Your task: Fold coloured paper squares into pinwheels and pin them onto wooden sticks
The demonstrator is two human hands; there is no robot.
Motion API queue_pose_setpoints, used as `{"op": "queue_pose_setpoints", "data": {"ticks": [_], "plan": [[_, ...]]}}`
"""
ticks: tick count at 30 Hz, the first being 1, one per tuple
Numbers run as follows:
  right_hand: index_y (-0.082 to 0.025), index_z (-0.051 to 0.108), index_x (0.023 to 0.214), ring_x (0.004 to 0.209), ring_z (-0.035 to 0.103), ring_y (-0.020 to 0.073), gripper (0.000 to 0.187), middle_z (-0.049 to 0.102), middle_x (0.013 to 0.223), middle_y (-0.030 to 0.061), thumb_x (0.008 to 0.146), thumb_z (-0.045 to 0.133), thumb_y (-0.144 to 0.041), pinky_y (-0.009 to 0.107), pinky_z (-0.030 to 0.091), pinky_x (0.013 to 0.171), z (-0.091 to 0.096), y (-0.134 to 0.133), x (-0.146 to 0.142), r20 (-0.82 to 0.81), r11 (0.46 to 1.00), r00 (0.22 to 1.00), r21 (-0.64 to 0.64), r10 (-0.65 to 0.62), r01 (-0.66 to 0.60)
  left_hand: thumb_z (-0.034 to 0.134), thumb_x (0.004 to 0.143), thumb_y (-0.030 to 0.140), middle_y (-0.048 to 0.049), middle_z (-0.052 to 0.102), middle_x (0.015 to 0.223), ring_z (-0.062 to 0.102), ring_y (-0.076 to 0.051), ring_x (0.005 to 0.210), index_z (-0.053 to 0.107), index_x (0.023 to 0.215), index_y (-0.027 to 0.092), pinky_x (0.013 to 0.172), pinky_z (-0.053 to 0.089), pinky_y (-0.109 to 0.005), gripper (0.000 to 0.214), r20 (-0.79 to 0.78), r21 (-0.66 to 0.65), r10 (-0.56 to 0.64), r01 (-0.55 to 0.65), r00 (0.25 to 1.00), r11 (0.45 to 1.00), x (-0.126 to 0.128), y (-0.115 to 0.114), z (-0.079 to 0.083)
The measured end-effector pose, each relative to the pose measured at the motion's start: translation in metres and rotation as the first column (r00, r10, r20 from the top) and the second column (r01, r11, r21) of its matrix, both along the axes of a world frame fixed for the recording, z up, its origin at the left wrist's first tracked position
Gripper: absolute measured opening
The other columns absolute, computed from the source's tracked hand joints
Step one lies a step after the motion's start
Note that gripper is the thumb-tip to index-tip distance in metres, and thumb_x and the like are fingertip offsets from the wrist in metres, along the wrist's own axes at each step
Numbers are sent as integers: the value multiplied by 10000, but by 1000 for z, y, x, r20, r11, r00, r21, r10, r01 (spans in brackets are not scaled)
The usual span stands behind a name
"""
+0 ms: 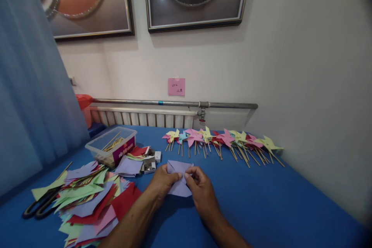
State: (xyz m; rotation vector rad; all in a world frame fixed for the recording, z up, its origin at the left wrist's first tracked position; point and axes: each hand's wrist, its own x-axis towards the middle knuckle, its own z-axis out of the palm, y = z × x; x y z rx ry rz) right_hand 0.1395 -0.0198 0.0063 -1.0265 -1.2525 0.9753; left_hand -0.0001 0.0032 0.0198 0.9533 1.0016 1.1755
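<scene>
A lavender paper square [180, 189] is held between both hands over the blue table. My left hand [165, 180] grips its left side, thumb pressed near the middle. On the right, my right hand [200, 186] pinches the paper's right edge between thumb and fingers. Creases or cuts run in from its corners, too fine to tell which. Just behind my left hand stand small white boxes [149, 164] with tiny metal pieces in one. Beside them rests a small stack of lavender squares [129, 166].
Finished paper pinwheels [195, 136] on sticks lie in a row at the back. Left are a heap of coloured paper [87, 201], black-handled scissors [40, 204] and a plastic box [109, 143] with sticks. Behind the table [247, 205] runs a metal pipe [139, 102]; a blue curtain [31, 77] hangs left.
</scene>
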Motion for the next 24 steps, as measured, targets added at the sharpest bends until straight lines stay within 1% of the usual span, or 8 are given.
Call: {"op": "queue_pose_setpoints", "data": {"ticks": [4,7,9,11,13,15,20,24], "plan": [[-239,644,961,716,611,200,312,647,779,6,765,744,-460,313,491,665,2,-1,-2,-110,1000,994,-31,-5,2,900,520,312,-58,726,691,636,-173,559,722,861,118,588,511,-285,431,10,13,-17,17,1000,1000,-2,-1,3],[-268,560,1247,796,678,220,522,705,964,47,784,730,-438,372,551,761,4,-2,-4,-185,998,983,-57,10,-21,893,536,301,-55,722,693,629,-163,562,717,863,117,591,506,-277,415,6,10,-13,13,1000,1000,-5,0,5],[-279,510,1322,825,693,223,603,710,1015,55,784,735,-429,391,561,804,4,-2,-3,-194,998,981,-63,-12,0,890,538,301,-57,716,688,617,-158,547,712,865,108,575,493,-273,419,-6,6,18,-18,1000,1000,-6,0,5],[-249,582,1215,817,691,224,520,715,955,52,767,752,-450,387,560,807,2,1,-2,-194,997,981,-82,-12,-4,883,539,300,-55,707,674,603,-152,528,709,855,103,560,482,-270,411,-21,10,42,-41,999,999,-6,1,5],[-218,645,996,744,670,210,382,700,819,35,761,752,-500,358,547,748,-2,4,-1,-196,992,980,-110,38,-61,876,546,294,-56,705,668,601,-151,526,708,841,103,556,476,-266,389,-25,22,36,-36,999,999,-6,1,4],[-207,643,847,671,640,190,363,674,716,14,753,757,-538,325,520,684,-6,7,0,-218,983,971,-132,100,-131,877,543,286,-56,704,661,603,-151,525,710,824,106,547,468,-258,373,-20,23,17,-16,1000,1000,-5,1,4],[-192,692,903,754,677,216,382,738,816,38,711,817,-498,325,511,710,-5,4,-2,-328,953,927,-173,182,-248,882,544,298,-50,717,679,617,-156,548,718,827,127,553,474,-253,370,-10,22,-17,17,1000,1000,-4,-1,4],[-200,712,904,786,690,231,361,754,828,39,702,829,-475,319,504,687,-1,-2,-3,-368,943,916,-217,161,-253,874,554,311,-62,724,693,623,-162,559,726,848,116,572,486,-264,382,-21,19,-27,27,999,999,-5,-2,5]]}}
